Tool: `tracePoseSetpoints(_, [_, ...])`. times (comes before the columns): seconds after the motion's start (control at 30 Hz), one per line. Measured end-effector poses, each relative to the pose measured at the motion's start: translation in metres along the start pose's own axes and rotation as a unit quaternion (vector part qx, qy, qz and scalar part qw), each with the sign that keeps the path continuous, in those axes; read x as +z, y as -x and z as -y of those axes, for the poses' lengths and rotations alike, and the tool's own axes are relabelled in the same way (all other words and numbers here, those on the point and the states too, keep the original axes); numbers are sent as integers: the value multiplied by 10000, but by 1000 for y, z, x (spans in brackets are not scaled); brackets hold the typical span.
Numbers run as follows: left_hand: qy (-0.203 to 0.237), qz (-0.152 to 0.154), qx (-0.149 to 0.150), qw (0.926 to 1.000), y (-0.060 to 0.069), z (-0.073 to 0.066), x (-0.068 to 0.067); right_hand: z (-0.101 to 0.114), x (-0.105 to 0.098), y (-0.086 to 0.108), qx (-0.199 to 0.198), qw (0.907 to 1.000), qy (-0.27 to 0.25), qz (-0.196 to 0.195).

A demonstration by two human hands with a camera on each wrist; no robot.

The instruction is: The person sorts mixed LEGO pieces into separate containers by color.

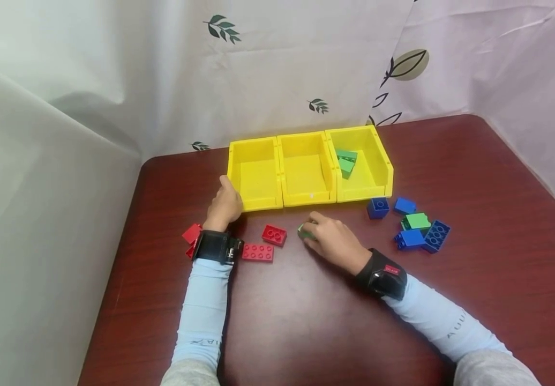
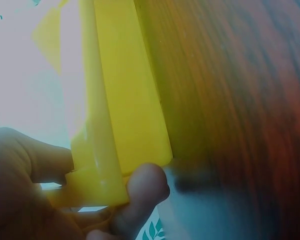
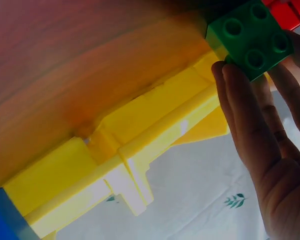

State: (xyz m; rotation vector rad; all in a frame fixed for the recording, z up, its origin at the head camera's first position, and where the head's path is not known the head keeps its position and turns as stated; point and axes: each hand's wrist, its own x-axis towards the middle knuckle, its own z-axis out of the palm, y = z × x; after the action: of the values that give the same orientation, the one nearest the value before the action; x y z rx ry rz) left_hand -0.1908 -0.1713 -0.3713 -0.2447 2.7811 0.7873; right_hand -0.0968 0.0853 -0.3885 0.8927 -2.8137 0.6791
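Head: bin (image 1: 258, 203) is gripped by left fingers (image 1: 227, 186), block (image 1: 303, 232) by right fingers (image 1: 318, 221); beyond, two greens (image 1: 346, 168) are binned; reds (image 1: 258, 252), blues (image 1: 410, 239) aren't.

This looked like a table (image 1: 297, 316) screened off with cloth (image 1: 51, 214); the kind of room around it could not be told. A pale, leaf-printed sheet (image 1: 268, 69) hung beyond the left hand (image 1: 224, 203) and the right hand (image 1: 335, 241), and more cloth rose out to either side of them. The table's dark red, wood-grained top spread under and around both.
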Motion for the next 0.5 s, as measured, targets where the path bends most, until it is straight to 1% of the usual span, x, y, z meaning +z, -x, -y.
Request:
tracePoseSetpoints(0.07, [-9,26,-19,10000,0,-1,1,-3,-7,2,105,9998,-133,-39])
tracePoseSetpoints(0.13, [7,57,-22,10000,1,-3,1,-5,-19,3,181,9995,-187,-164])
tracePoseSetpoints(0.23, [35,36,24,10000,1,-5,0,-10,-40,3,184,9983,-113,-549])
tracePoseSetpoints(0.33, [87,22,47,9999,1,-5,0,-21,-61,-2,243,9950,91,-960])
tracePoseSetpoints(0.4, [103,15,19,9999,1,-4,-1,-32,-72,-8,437,9927,222,-1101])
tracePoseSetpoints(0.43, [110,19,1,9999,1,-4,-1,-38,-77,-11,603,9915,279,-1123])
tracePoseSetpoints(0.5, [131,45,-31,9999,2,-2,-1,-50,-85,-20,1063,9881,370,-1046])
